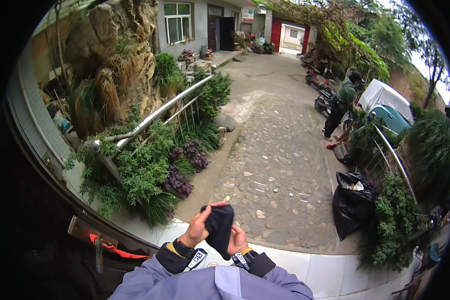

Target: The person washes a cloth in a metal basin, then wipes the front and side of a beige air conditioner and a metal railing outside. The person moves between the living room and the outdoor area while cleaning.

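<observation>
A black cloth item (220,228) is stretched between my two hands in front of my chest; its exact kind cannot be told. My left hand (198,225) grips its upper left edge, with thumb and fingers along the top. Lower down on the right side, my right hand (237,239) holds the other edge. Dark bands with white printed tags sit on both wrists, over the black cuffs of a lilac-grey garment (195,283). White floor tiles (285,262) lie beneath, at the near edge of a cobbled path (277,150).
An opened door with a red strap on its handle (98,255) stands at lower left. Metal railings (165,108) and shrubs flank the path. A full black rubbish bag (350,206) sits on the right. Farther along, a person in green (345,93) stands near parked scooters (322,99).
</observation>
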A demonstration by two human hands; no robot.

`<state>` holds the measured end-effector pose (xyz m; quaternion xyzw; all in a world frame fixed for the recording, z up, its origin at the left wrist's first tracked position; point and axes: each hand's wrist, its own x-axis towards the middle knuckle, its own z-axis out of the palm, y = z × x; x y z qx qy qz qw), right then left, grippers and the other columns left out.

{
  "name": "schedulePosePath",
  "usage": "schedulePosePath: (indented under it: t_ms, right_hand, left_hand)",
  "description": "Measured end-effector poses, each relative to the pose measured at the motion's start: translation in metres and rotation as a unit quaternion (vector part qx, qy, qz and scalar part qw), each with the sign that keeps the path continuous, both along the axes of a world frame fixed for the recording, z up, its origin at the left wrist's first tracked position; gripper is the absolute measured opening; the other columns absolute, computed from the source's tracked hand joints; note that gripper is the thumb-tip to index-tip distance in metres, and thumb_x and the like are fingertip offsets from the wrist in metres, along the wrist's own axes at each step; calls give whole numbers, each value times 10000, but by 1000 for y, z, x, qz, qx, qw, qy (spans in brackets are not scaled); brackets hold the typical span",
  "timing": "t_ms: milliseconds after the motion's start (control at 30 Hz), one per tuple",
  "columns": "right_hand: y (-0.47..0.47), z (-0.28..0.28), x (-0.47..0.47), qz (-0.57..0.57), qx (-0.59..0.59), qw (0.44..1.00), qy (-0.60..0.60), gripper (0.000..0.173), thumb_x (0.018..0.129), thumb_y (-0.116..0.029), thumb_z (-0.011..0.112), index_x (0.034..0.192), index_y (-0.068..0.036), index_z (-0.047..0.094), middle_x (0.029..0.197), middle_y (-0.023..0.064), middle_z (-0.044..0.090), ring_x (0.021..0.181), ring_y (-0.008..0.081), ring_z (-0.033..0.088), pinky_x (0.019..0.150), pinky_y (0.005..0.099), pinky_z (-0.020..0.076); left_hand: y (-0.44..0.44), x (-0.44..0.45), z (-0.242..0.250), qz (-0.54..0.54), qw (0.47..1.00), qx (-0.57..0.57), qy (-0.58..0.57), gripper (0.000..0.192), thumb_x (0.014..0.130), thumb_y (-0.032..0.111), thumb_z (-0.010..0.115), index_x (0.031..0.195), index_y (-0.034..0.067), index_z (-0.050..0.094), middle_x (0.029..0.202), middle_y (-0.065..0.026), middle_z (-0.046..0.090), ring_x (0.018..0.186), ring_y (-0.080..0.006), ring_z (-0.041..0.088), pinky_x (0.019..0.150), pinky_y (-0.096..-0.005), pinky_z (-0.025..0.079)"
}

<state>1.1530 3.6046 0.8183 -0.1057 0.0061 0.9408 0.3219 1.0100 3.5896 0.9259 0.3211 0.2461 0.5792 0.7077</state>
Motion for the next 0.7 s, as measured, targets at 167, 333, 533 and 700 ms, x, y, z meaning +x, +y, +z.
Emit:
schedulePosePath:
  t_ms: [167,333,533,700]
  right_hand:
    - [-2,-35,4,7,149,970,-190,198,924,-233,497,1043,-95,575,937,81,631,832,200,638,666,311,541]
    - [-14,-62,19,51,140,952,-267,174,901,-189,529,1038,-88,564,931,82,629,807,204,641,658,325,546]
    - [-25,-62,24,62,146,935,-318,169,874,-136,568,1032,-80,552,925,84,626,777,208,644,649,343,553]
    - [-23,-49,25,3,512,763,-394,164,808,-36,549,964,-52,597,906,80,629,805,209,619,696,332,502]
  left_hand:
    - [-4,14,13,-171,922,200,284,440,1011,298,338,1314,4,462,1322,-125,496,1252,-211,431,1066,-326,299]
    - [7,33,-52,-212,706,313,599,383,940,323,452,1126,14,579,1075,-168,607,1044,-321,537,915,-389,405]
    - [9,33,-108,-185,785,255,533,369,932,326,454,945,-13,601,918,-201,614,898,-350,582,817,-387,449]
    - [15,19,-123,-151,821,218,505,411,949,366,398,1003,8,592,980,-213,625,911,-351,600,823,-397,451]
